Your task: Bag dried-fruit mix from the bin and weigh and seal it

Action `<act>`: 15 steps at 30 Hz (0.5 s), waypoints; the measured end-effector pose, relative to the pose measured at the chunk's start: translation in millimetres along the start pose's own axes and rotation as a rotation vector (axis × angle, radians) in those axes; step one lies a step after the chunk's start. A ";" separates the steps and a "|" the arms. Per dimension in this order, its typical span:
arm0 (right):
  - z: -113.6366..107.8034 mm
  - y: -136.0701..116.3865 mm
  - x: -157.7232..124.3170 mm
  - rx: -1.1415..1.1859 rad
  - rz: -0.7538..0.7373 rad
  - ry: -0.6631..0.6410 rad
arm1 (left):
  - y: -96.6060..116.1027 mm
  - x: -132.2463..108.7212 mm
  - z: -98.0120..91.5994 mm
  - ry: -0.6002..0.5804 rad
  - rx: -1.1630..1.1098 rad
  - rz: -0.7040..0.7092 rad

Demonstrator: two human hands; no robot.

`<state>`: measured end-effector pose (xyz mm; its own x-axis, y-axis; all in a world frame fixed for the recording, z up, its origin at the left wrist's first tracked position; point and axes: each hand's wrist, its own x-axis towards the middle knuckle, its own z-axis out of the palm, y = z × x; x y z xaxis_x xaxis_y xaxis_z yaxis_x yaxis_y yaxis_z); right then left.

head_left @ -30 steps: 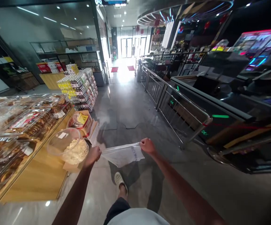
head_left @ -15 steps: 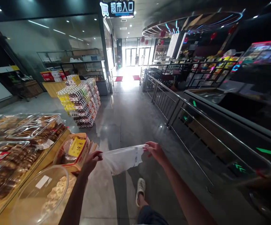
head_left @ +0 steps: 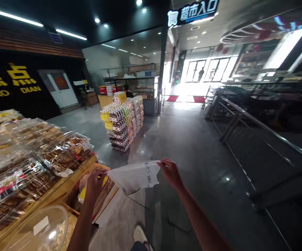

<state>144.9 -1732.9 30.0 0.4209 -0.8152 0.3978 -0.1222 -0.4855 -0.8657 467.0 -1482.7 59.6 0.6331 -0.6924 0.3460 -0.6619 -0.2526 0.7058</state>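
Note:
A thin translucent plastic bag (head_left: 134, 176) with blue printing near its right end is stretched between my two hands. My left hand (head_left: 95, 181) pinches its left corner, above a cardboard box (head_left: 105, 200) at the edge of the wooden display stand. Out over the floor, my right hand (head_left: 170, 171) pinches the bag's upper right corner. The bag hangs flat and looks to hold nothing. Part of the box and its yellow tag are hidden behind my left hand and forearm.
Clear packs of baked snacks (head_left: 62, 153) cover the stand at left, with a round clear tub (head_left: 39, 226) nearer me. Ahead stands a stack of bottled drinks (head_left: 125, 122). A metal railing (head_left: 268, 130) runs along the right. Two people show near the bright doors.
My view has turned left, so the stand, bottle stack and doors sit farther right. Both hands still hold the bag, which now shows its printing more plainly.

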 end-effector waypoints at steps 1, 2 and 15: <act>11.6 10.6 28.0 0.004 -0.015 -0.023 | -6.6 19.1 5.7 0.018 0.008 -0.023; 23.5 21.0 55.7 0.005 -0.030 -0.047 | -13.8 38.8 11.4 0.039 0.019 -0.054; 190.7 116.0 382.5 0.188 0.062 -0.266 | -102.9 325.0 62.9 0.229 0.006 -0.201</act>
<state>463.0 -2040.8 23.8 0.6406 -0.7186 0.2704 0.0028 -0.3500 -0.9367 715.6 -1724.3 60.5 0.8251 -0.4583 0.3303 -0.5162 -0.3739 0.7705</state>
